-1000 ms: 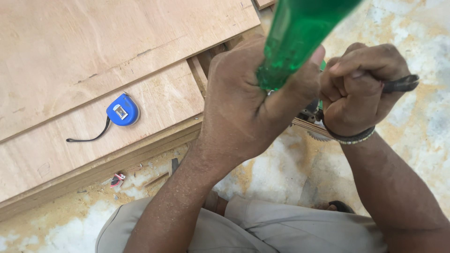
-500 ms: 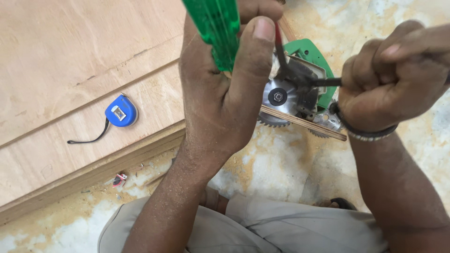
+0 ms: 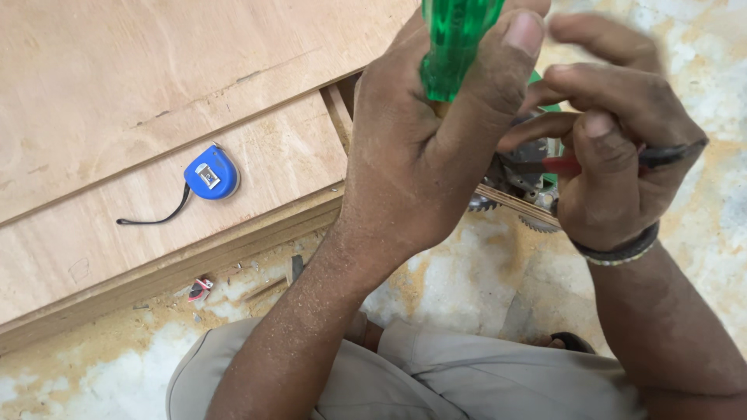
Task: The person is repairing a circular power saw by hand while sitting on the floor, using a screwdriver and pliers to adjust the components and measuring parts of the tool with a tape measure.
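Observation:
My left hand [image 3: 420,155] is wrapped around the translucent green handle of a screwdriver [image 3: 455,47], thumb pressed along it. My right hand [image 3: 615,148], slightly blurred, grips a slim tool with a red and black handle [image 3: 665,155]. Both hands sit over a green circular saw, of which only the toothed blade [image 3: 510,204] and some dark metal parts show between them. The screwdriver's tip is hidden behind my left hand.
A blue tape measure [image 3: 210,175] with a black strap lies on stacked plywood sheets [image 3: 117,78] at the left. Sawdust and small scraps [image 3: 201,289] litter the mottled stone floor [image 3: 467,288]. My knees in beige trousers [image 3: 436,381] are at the bottom.
The view and hands have shifted: my left hand moved down and right with the green handle, covering most of the saw. My right hand's fingers have loosened and moved closer to the left.

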